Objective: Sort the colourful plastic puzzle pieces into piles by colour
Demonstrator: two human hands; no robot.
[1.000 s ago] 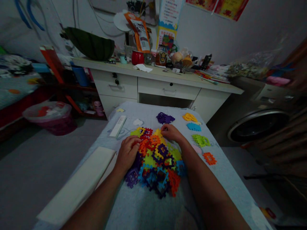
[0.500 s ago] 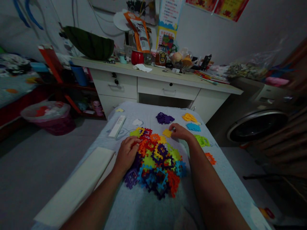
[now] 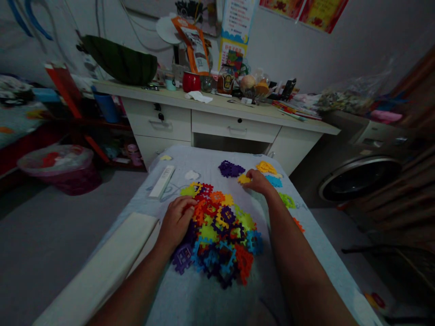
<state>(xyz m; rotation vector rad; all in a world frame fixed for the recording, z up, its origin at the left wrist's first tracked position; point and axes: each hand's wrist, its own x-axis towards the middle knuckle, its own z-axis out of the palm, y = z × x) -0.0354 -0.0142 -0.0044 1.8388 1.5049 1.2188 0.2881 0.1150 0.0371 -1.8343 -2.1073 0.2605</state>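
Pinching a flat, notched yellow plastic tile (image 3: 243,179) by its edge, likely for control, the right hand (image 3: 258,182) has stacked purple tiles (image 3: 231,169) just left and a yellow pile (image 3: 266,167) just beyond, while the left hand (image 3: 176,221), its grip unclear, lies at the multicoloured plastic tile heap (image 3: 208,233), perhaps steadying it, with a blue-and-white paper poster (image 3: 237,22) illegible beyond.

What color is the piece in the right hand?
The piece in the right hand is yellow; the head view shows it best.

Your yellow toothed tile (image 3: 243,179)
You hold it near the purple tiles (image 3: 231,169), beyond your jumbled heap of multicoloured tiles (image 3: 208,232).
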